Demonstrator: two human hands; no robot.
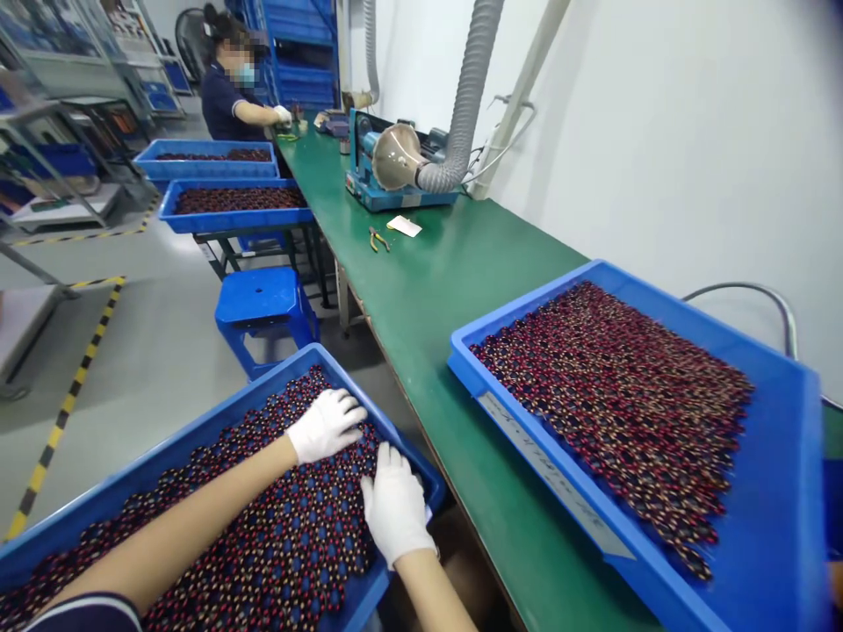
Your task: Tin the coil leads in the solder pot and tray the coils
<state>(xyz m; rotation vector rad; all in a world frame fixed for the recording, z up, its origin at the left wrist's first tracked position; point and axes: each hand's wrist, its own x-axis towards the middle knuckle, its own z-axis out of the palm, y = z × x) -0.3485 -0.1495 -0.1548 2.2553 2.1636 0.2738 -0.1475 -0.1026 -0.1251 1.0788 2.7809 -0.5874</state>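
The small round components (pixel 303 544), dark with red and gold-coloured spots, are spread across the floor of the near blue tray (pixel 198 432), lying beneath and around both white-gloved hands. The left hand (pixel 327 426) is palm down over them near the tray's far end, its fingers extended and slightly parted. The right hand (pixel 396 505) is at the tray's right side, fingers straight and close together, thumb apart, with components just beside its thumb. Both hands are open; I cannot tell whether either has hold of any piece under its palm. Most components lie on the near side of the left hand and to the left of the right one. Right of the tray runs the green workbench (pixel 435 351), bearing a second blue tray (pixel 777 491) of similar pieces. Beyond the near tray stands a blue stool (pixel 260 294).
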